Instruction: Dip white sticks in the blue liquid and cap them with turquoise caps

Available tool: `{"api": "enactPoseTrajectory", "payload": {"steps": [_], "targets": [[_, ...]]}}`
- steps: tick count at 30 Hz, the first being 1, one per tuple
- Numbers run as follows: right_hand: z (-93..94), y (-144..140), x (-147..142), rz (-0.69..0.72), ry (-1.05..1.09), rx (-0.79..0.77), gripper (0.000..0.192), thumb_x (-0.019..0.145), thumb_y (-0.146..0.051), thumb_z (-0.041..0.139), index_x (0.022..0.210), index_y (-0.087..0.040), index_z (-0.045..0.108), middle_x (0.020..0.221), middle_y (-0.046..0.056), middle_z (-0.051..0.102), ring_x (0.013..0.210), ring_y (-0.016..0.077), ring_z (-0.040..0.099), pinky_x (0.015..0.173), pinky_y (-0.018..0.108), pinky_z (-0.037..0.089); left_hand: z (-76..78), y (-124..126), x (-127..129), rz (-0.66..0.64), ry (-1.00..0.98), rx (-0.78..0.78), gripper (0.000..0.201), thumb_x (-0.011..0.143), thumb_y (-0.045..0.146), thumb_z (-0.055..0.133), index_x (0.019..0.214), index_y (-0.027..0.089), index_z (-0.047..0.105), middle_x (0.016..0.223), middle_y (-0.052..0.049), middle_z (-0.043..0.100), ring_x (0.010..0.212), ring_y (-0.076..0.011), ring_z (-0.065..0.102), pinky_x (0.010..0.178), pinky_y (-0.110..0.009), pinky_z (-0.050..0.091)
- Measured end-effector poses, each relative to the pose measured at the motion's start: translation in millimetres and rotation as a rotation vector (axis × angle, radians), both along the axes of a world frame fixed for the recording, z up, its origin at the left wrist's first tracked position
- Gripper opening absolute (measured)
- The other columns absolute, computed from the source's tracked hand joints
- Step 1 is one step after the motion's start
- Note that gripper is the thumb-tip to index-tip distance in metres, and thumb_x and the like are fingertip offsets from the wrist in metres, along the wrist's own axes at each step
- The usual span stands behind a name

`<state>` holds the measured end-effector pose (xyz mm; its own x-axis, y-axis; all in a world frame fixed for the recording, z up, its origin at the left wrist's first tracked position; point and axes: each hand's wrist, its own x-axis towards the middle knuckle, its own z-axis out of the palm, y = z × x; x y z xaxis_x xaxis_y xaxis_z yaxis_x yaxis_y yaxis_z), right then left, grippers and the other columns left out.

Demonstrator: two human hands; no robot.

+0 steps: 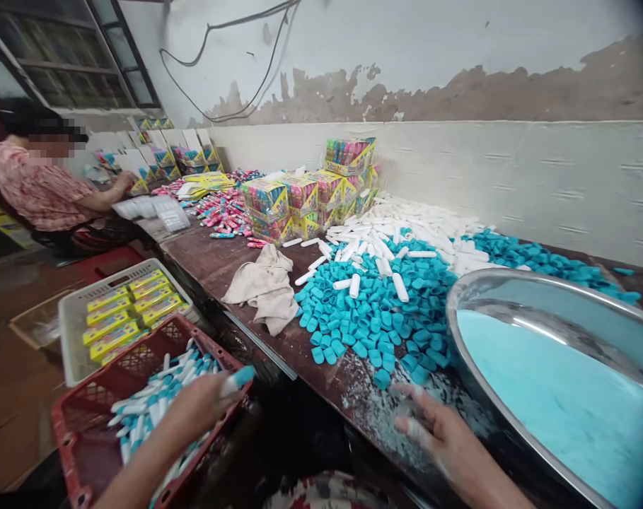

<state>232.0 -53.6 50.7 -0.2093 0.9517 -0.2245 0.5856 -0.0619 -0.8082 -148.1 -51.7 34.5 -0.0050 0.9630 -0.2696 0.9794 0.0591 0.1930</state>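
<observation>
The left hand (199,406) pinches a capped tube (236,379), white with a teal cap, over the red crate (77,452) of finished ones; best lowered in gently rather than tossed. The right hand (443,438) lies loosely spread, holding nothing, dusted with powder, on the bench (220,261) beside smooth teal caps (374,318) and a steel bowl (459,297).

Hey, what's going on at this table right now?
A person's left hand holds a white tube with a teal cap over a red crate of finished tubes. The right hand, dusted with powder, rests on the table edge beside a metal bowl of pale blue powder. Loose teal caps and white tubes are heaped on the table. Another person sits at the far end near stacked colourful boxes.
</observation>
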Motion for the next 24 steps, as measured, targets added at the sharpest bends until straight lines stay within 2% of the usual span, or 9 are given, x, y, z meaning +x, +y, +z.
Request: {"api": "enactPoseTrajectory", "payload": {"steps": [3,5,7,9,11,13,15,19,24], "targets": [[-8.3,2.5,8.1,-0.006,-0.030,0.022,0.045,0.073,-0.046,0.050,0.106,-0.017,0.058,0.109,0.012,0.061,0.101,0.0278,0.054,0.090,0.038,0.039,-4.8,2.8,-58.0,0.128,0.205,-0.061,0.042,0.072,0.039,0.051,0.103,0.012,0.055,0.099,-0.017,0.062,0.092,-0.0317,0.057,0.073,-0.036,0.042],[-12.8,2.9,7.7,-0.016,-0.037,0.046,0.042,0.073,-0.046,0.050,0.102,-0.017,0.060,0.104,0.012,0.063,0.098,0.0275,0.056,0.088,0.037,0.041,-2.1,15.0,-58.7,0.130,0.230,0.077,0.052,0.070,0.036,0.053,0.115,0.010,0.048,0.116,-0.019,0.054,0.106,-0.0333,0.049,0.081,-0.041,0.040],[-15.4,3.0,4.0,-0.022,-0.051,0.083,0.041,0.073,-0.045,0.050,0.100,-0.016,0.061,0.102,0.012,0.064,0.096,0.0276,0.057,0.086,0.037,0.042,8.0,36.1,-28.7,0.005,0.099,0.263,0.049,0.077,0.036,0.047,0.118,0.010,0.045,0.120,-0.017,0.051,0.110,-0.0279,0.047,0.089,-0.038,0.037],[-15.5,3.1,-0.4,-0.020,-0.072,0.118,0.040,0.073,-0.044,0.049,0.099,-0.015,0.062,0.101,0.013,0.065,0.095,0.0280,0.058,0.085,0.038,0.042,22.7,64.7,20.8,-0.166,-0.087,0.388,0.039,0.084,0.035,0.039,0.114,0.014,0.048,0.114,-0.011,0.054,0.105,-0.0212,0.050,0.091,-0.030,0.037],[-13.2,2.7,-3.3,-0.021,-0.097,0.142,0.039,0.074,-0.043,0.048,0.097,-0.015,0.063,0.099,0.013,0.066,0.094,0.0281,0.058,0.084,0.038,0.043,35.3,98.3,75.3,-0.265,-0.188,0.463,0.033,0.086,0.030,0.037,0.114,0.016,0.049,0.111,-0.009,0.056,0.102,-0.0186,0.051,0.089,-0.027,0.037],[-9.3,1.1,-3.2,-0.018,-0.112,0.148,0.039,0.075,-0.042,0.047,0.097,-0.015,0.063,0.098,0.012,0.066,0.093,0.0274,0.059,0.083,0.036,0.044,40.6,133.2,122.6,-0.269,-0.198,0.478,0.033,0.086,0.026,0.039,0.116,0.017,0.048,0.111,-0.009,0.056,0.103,-0.0191,0.051,0.088,-0.028,0.038],[-5.2,-1.8,-0.4,-0.021,-0.124,0.151,0.039,0.076,-0.042,0.046,0.099,-0.014,0.062,0.099,0.012,0.066,0.094,0.0265,0.059,0.083,0.034,0.044,37.7,164.5,156.9,-0.257,-0.193,0.483,0.031,0.084,0.025,0.043,0.113,0.016,0.050,0.109,-0.012,0.056,0.102,-0.0219,0.051,0.086,-0.031,0.039],[-2.0,-8.9,8.7,-0.045,-0.150,0.181,0.038,0.078,-0.041,0.044,0.099,-0.014,0.063,0.100,0.011,0.066,0.094,0.0248,0.060,0.082,0.031,0.045,22.3,202.8,186.9,-0.228,-0.183,0.456,0.021,0.080,0.025,0.051,0.093,0.012,0.060,0.098,-0.015,0.059,0.095,-0.0258,0.054,0.081,-0.034,0.041],[-0.6,-11.6,12.4,-0.051,-0.174,0.252,0.033,0.080,-0.036,0.044,0.097,-0.014,0.063,0.094,0.011,0.067,0.091,0.0240,0.061,0.079,0.030,0.047,20.0,202.6,175.7,-0.181,-0.223,0.456,0.019,0.078,0.020,0.051,0.092,0.011,0.060,0.096,-0.014,0.061,0.094,-0.0243,0.055,0.080,-0.032,0.041]]}}
